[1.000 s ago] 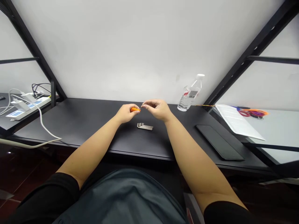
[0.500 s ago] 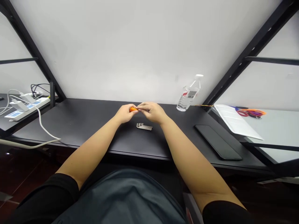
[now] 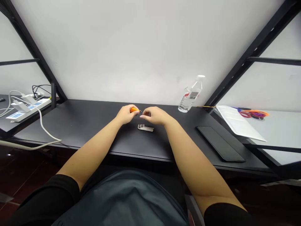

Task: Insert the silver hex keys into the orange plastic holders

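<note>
Your left hand (image 3: 125,115) is over the table (image 3: 89,121), near the middle of its far edge, thumb and fingers pinching an orange handle (image 3: 133,110). A thin tip sticks out of the handle's right end, towards your right hand (image 3: 156,115). Your right fingers are curled, with a gap between them and the thumb; they sit just beside that tip, apart from it as far as you can see, and you can't tell whether anything small is hidden behind them.

Between your forearms, about midway from the near edge to the far edge, a row of hex keys (image 3: 146,128) lies on the table, bent ends to the left. A water bottle (image 3: 189,98) stands near the far right corner. A flat black tablet (image 3: 220,143) lies towards the near right corner, and a white sheet (image 3: 238,121) overlaps the right edge.
</note>
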`<state>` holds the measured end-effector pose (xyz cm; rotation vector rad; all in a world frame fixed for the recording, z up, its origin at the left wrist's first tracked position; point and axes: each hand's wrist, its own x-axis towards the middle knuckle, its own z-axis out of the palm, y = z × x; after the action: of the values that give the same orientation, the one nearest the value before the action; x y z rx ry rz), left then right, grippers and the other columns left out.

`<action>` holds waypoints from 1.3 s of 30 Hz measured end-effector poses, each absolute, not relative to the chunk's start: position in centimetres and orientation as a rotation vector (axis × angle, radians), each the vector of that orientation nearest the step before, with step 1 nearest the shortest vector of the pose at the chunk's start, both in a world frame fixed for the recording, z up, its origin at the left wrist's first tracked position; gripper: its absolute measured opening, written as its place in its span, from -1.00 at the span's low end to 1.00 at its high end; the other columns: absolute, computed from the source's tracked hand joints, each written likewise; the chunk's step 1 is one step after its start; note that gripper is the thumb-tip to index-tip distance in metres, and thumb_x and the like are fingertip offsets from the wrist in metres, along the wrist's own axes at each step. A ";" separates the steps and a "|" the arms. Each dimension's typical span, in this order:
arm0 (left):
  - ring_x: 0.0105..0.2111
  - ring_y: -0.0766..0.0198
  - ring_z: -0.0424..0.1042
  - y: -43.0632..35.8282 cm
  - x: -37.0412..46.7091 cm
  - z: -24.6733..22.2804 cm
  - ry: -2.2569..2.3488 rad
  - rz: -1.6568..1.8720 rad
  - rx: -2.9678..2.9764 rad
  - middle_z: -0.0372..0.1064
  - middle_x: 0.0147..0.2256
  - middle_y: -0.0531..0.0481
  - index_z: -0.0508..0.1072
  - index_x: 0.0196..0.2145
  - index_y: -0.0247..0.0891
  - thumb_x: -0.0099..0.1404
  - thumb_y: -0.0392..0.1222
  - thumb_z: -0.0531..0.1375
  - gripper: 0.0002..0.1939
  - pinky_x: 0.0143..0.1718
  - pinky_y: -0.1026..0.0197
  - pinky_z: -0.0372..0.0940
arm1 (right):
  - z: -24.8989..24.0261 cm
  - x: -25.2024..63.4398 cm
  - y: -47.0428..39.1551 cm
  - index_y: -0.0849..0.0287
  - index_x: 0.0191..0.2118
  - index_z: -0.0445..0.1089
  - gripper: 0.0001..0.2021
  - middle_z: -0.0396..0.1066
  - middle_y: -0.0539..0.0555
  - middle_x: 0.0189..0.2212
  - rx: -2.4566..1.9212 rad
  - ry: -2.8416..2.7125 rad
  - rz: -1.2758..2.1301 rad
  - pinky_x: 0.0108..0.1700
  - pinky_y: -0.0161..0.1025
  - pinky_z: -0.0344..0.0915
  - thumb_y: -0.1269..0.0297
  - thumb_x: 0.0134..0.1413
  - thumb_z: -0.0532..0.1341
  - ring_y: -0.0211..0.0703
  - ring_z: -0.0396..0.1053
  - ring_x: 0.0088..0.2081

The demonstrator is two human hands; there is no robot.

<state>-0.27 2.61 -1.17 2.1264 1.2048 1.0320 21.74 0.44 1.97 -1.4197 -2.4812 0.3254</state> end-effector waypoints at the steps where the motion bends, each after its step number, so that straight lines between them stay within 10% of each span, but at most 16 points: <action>1: -0.25 0.19 0.54 2.7 -0.3 -1.2 1.204 1.032 2.111 0.60 -0.26 -0.01 0.56 -0.24 -0.20 0.27 -0.07 0.24 -0.81 -0.10 0.18 0.37 | 2.1 21.9 0.3 0.10 -0.20 0.56 -0.60 0.57 0.07 -0.25 -1.474 -2.516 0.442 -0.33 -0.23 0.19 -0.15 0.12 0.27 -0.10 0.43 -0.29; 5: -0.25 0.19 0.55 2.7 -0.3 -1.4 1.181 1.010 2.101 0.60 -0.25 -0.02 0.56 -0.24 -0.20 0.26 -0.10 0.24 -0.82 -0.08 0.16 0.38 | 2.5 22.3 0.0 0.07 -0.31 0.53 -0.57 0.55 0.03 -0.34 -1.615 -2.671 0.763 -0.36 -0.23 0.16 -0.15 -0.20 0.45 -0.11 0.40 -0.33; 19: -0.25 0.20 0.55 2.4 -0.3 -1.3 1.071 0.986 2.185 0.60 -0.25 -0.01 0.57 -0.21 -0.19 0.26 -0.08 0.25 -0.80 -0.09 0.16 0.39 | 2.7 22.4 -0.5 0.11 -0.45 0.49 -0.76 0.48 0.00 -0.49 -1.419 -2.697 0.909 -0.39 -0.23 0.18 0.04 -0.06 0.38 -0.18 0.34 -0.44; 39: -0.25 0.19 0.53 2.2 -0.3 -1.0 1.077 1.015 2.227 0.60 -0.25 -0.02 0.56 -0.18 -0.21 0.25 -0.04 0.26 -0.75 -0.08 0.16 0.36 | 1.8 21.6 0.1 0.11 -0.25 0.43 -0.60 0.56 0.10 -0.34 -0.886 -1.832 0.701 -0.19 -0.15 0.45 -0.17 0.11 0.32 -0.09 0.50 -0.31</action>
<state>-0.25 2.20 -1.02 2.2266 1.0768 1.0153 21.57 0.06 1.78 -0.8859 -1.8317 0.7007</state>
